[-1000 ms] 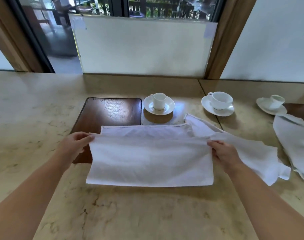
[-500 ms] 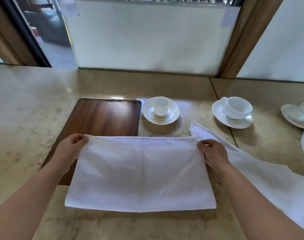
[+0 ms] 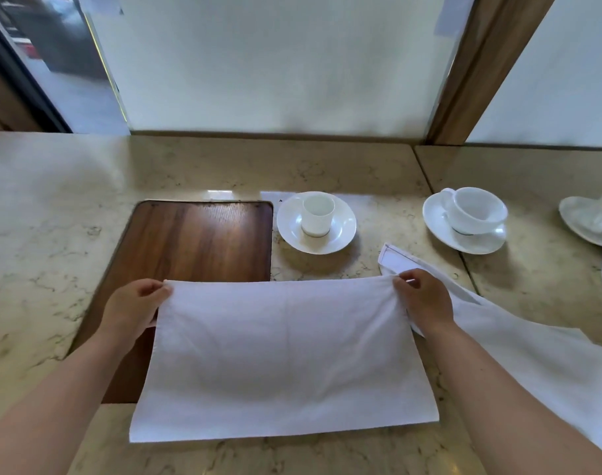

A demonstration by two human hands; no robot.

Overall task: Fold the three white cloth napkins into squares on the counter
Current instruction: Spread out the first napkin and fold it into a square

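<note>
Head view: white rectangular cloth napkin [image 3: 285, 358], folded in half, now drawn nearer me than a second ago, far layer no longer showing behind top edge. Edges matched, so judge first fold done; next fold across makes square. Left hand [image 3: 135, 308] pinches far-left corner, right hand [image 3: 424, 299] pinches far-right corner. Napkin lies on beige marble counter [image 3: 52, 234], partly over dark wooden board [image 3: 203, 245]. Second white napkin [image 3: 532, 351] unfolded at right. Small white cup [image 3: 318, 214] on saucer [image 3: 340, 234]: looks empty. Wide white teacup [image 3: 479, 210]: empty.
</note>
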